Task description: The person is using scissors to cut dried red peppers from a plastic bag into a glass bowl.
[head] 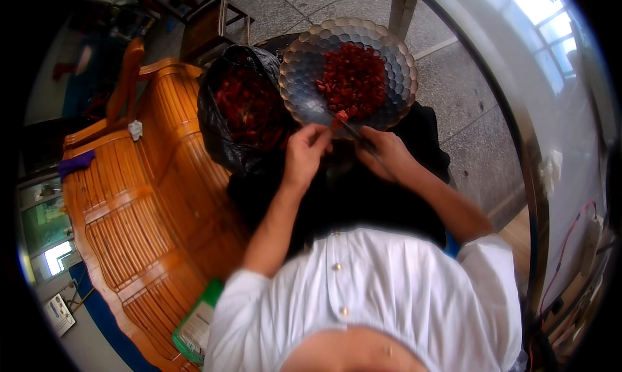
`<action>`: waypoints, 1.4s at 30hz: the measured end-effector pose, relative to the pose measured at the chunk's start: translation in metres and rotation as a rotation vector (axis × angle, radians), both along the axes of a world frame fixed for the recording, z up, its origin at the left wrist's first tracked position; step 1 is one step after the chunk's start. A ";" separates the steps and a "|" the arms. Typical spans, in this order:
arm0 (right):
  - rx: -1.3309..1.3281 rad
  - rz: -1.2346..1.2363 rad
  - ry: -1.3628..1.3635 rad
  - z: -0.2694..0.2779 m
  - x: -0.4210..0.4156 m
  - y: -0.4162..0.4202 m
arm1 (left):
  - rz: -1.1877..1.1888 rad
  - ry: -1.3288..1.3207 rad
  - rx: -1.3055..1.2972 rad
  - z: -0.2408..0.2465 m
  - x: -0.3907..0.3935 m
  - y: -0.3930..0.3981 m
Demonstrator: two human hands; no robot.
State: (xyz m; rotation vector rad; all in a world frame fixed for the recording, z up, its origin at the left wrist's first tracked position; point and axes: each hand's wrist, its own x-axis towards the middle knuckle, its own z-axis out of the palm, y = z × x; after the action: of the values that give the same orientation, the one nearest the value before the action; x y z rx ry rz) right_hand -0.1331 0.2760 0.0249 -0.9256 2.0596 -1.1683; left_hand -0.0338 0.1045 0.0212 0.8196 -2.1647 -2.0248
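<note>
My left hand (307,151) is at the near rim of a clear scalloped bowl (301,90), its fingertips pinched on a piece of red pepper (338,120). My right hand (386,153) grips a thin metal cutting tool (351,130), whose blade points over the bowl and meets that piece. Whether it is scissors or a knife I cannot tell. Chopped red pepper (354,80) is heaped inside the bowl, towards its right side. Left of the bowl, a black plastic bag (214,124) stands open, filled with red peppers (250,107).
A slatted wooden bench (131,231) runs along the left, with a purple cloth (77,164), a crumpled white tissue (135,129) and a green package (197,321) on it. A wooden stool (204,29) stands beyond. At right is a dark-edged glossy panel (529,177).
</note>
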 end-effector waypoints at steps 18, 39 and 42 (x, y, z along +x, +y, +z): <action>0.061 -0.016 0.042 0.000 0.003 -0.003 | 0.002 0.029 -0.125 0.001 -0.010 0.003; 0.181 0.273 0.404 -0.059 0.074 -0.081 | 0.354 -0.164 -0.986 -0.028 0.074 -0.113; 0.121 0.253 0.618 -0.089 0.070 -0.107 | 0.356 -0.089 -1.016 -0.018 0.079 -0.103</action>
State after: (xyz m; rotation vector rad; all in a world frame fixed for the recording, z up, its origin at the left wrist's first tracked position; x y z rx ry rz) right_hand -0.0632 0.1687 -0.0643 -1.5775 2.3464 -0.6607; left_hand 0.0455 0.0019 0.0028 0.9841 -2.4041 -0.5673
